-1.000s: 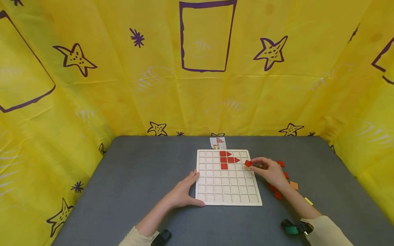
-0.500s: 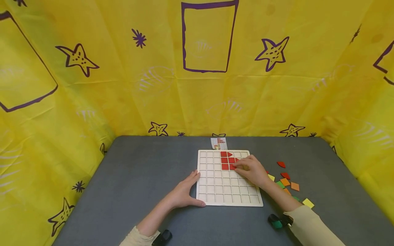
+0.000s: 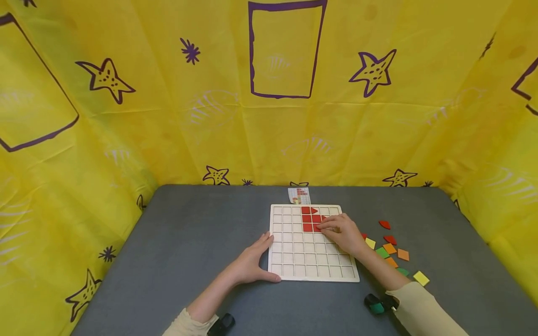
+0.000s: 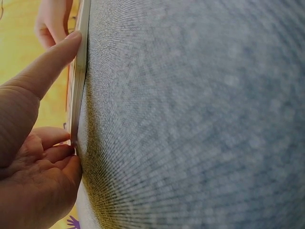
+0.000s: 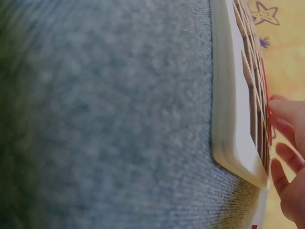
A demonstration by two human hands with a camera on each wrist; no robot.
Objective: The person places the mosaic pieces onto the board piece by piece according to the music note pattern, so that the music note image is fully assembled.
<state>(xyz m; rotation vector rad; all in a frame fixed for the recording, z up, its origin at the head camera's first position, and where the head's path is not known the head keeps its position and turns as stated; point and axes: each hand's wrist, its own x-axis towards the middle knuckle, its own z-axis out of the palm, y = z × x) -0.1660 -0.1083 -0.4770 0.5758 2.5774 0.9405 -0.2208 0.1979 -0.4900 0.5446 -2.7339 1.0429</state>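
Observation:
A pale grid board [image 3: 294, 258] lies flat on the table, with several red tiles in its upper middle cells. My left hand [image 3: 249, 262] is spread at the near left corner: straight fingers touch the left side, the thumb lies along the front edge. In the left wrist view, the thumb and fingertips meet the board's rim [image 4: 80, 71]. Over the third row, my right hand [image 3: 345, 235] pinches a red square tile [image 3: 316, 227] at its cell, its fingertips partly covering it. The right wrist view shows those fingers low over the board [image 5: 243, 148].
Beyond the board lies a small printed pattern card [image 3: 299, 196]. Loose tiles are scattered to the right: a red rounded piece [image 3: 384, 225], an orange square [image 3: 403, 255], a yellow square [image 3: 421, 278], a green square [image 3: 382, 252]. A yellow patterned cloth [image 3: 277, 140] surrounds the grey table [image 3: 201, 214].
My right hand has moved left from the board's right edge, bringing the red square tile to the third row beside another red square. The left hand has stayed in place.

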